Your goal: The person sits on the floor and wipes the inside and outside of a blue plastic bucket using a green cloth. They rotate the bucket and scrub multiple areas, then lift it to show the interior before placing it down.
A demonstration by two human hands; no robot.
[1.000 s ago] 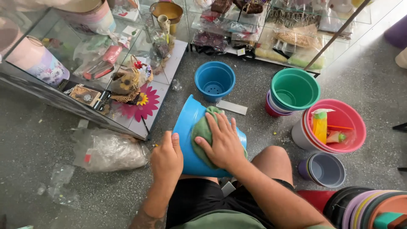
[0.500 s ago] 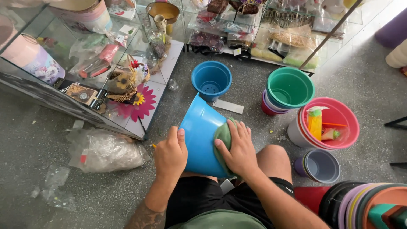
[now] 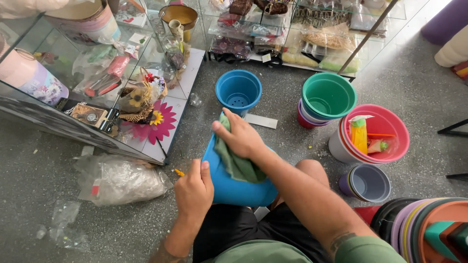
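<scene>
A speckled grey floor (image 3: 58, 229) runs between glass display cases (image 3: 112, 87) crammed with trinkets. At the far left a crumpled clear plastic bag (image 3: 119, 180) lies on the floor. Next to it, the left hand (image 3: 194, 191) wraps its fingers over the side of a blue plastic pot (image 3: 234, 187), steadying it on its side against the person's lap. The right hand (image 3: 241, 137) presses a green cloth (image 3: 236, 163) flat against the pot's upper end. To me this looks like mid-wipe, the outside wall being cleaned; a further stroke would call for the left hand to turn the pot so an unwiped part faces the cloth. Beyond stands another blue pot (image 3: 238, 91), upright. Further right come a green pot stack (image 3: 327, 97), a pink pot (image 3: 378, 134) holding small packets, and a grey pot (image 3: 368, 182).
</scene>
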